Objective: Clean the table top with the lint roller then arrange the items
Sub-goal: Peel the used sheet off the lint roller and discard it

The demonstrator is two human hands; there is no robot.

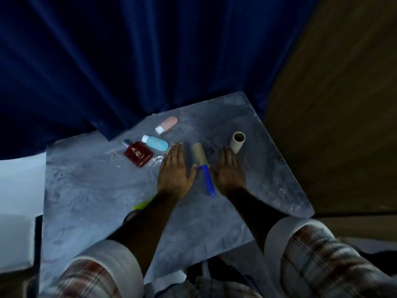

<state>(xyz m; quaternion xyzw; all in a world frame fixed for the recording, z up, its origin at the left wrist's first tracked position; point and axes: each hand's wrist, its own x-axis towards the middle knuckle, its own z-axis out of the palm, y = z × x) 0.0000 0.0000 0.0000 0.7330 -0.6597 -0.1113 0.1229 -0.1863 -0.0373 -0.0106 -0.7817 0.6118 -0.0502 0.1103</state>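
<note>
A lint roller [203, 166] with a blue handle and a tan roll lies flat on the grey table top [90, 190]. My left hand [175, 172] rests palm down just left of it, fingers extended. On the roller's other side my right hand [228, 171] lies flat in the same way. Neither hand holds anything. To the left lie a dark red perfume bottle [138, 156], a blue bottle [155, 143] with a white cap, and a pink bottle [167, 124] with a white cap. A cardboard tube [237, 141] stands upright beyond my right fingertips.
A yellow-green object [142, 204] shows partly under my left forearm. Something clear and thin [158, 161] lies by the red bottle. A dark blue curtain [129, 61] hangs behind the table. The table's right edge [285, 160] drops to a brown floor.
</note>
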